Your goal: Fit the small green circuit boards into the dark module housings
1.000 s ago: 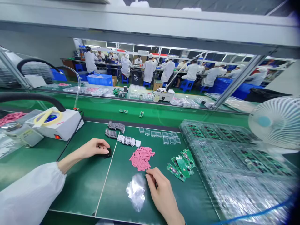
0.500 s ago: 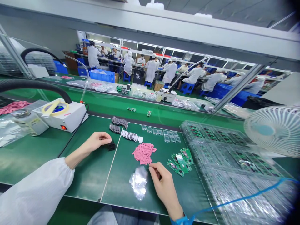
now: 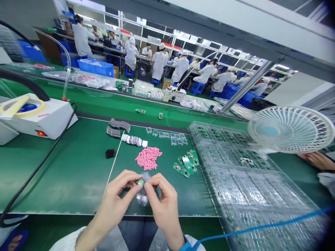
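Note:
Near the table's front edge, my left hand point(image 3: 119, 193) pinches a small greenish item point(image 3: 140, 182), partly hidden by the fingers. My right hand point(image 3: 163, 198) is closed on a clear plastic film point(image 3: 146, 176) right beside it. Below the fingertips lies a pile of shiny clear films point(image 3: 141, 199), partly covered by my hands. Beyond them is a heap of pink strips point(image 3: 149, 158). Green circuit boards point(image 3: 187, 164) lie to the right of the heap. A black block point(image 3: 110, 153) sits to the left, with white squares point(image 3: 132, 140) and dark stacked pieces point(image 3: 117, 125) behind.
Clear trays point(image 3: 235, 174) fill the right side, beside a white fan point(image 3: 290, 129) and a blue cord point(image 3: 243, 228). Clear small cases point(image 3: 179, 138) stand at the back. A white machine point(image 3: 57, 116) with a black cable is left. Another person's hand point(image 3: 318, 159) shows far right.
My left hand has moved right from the black pieces to the front centre, meeting my right hand. A greenish item and a film are now between them. The view has shifted.

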Demonstrator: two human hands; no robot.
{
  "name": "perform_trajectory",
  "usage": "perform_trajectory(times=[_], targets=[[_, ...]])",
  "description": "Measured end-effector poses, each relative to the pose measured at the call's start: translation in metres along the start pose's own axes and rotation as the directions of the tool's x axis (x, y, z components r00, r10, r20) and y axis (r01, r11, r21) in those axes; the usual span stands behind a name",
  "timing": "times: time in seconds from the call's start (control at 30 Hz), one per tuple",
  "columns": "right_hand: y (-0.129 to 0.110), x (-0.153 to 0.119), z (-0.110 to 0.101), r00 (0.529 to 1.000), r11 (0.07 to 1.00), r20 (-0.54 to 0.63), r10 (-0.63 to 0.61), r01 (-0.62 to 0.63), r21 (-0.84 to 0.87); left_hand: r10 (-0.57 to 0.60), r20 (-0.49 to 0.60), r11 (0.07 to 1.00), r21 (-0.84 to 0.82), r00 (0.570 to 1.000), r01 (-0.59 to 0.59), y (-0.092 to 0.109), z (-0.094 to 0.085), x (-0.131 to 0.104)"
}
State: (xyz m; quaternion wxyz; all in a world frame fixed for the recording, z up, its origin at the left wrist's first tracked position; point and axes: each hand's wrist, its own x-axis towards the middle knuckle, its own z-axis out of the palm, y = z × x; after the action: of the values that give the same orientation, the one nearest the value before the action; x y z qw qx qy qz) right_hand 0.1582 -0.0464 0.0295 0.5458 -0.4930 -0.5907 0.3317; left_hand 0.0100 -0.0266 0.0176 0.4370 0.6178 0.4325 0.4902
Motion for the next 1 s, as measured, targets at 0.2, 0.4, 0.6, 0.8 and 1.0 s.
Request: perform_trajectory(times=[0.2, 0.4, 0.6, 0.8, 1.0], targets=[[0.000, -0.012, -0.003, 1.000, 1.000, 0.001, 0.012, -0.012, -0.025, 0.092, -0.009, 0.986, 0.139, 0.996, -0.090, 0.001, 0.003, -0.012], [-0.005, -0.014, -0.005, 0.998, 1.000, 0.067, -0.005, 0.004, 0.011, -0.070, -0.030, 0.996, -0.065, 0.997, 0.068, 0.003, 0.007, -0.017], [-0.002, -0.019, -0.007, 0.996, 0.993, 0.079, -0.046, 0.054, -0.107, -0.064, -0.045, 0.993, -0.106, 0.997, 0.059, 0.003, 0.010, -0.018], [-0.002, -0.020, -0.009, 0.993, 0.988, 0.102, -0.059, 0.072, -0.134, -0.062, -0.045, 0.992, -0.109, 0.997, 0.057, -0.001, 0.011, -0.017], [-0.002, -0.019, -0.007, 0.996, 0.990, 0.082, -0.046, 0.056, -0.127, -0.053, -0.049, 0.995, -0.082, 0.997, 0.049, -0.002, 0.010, -0.018]])
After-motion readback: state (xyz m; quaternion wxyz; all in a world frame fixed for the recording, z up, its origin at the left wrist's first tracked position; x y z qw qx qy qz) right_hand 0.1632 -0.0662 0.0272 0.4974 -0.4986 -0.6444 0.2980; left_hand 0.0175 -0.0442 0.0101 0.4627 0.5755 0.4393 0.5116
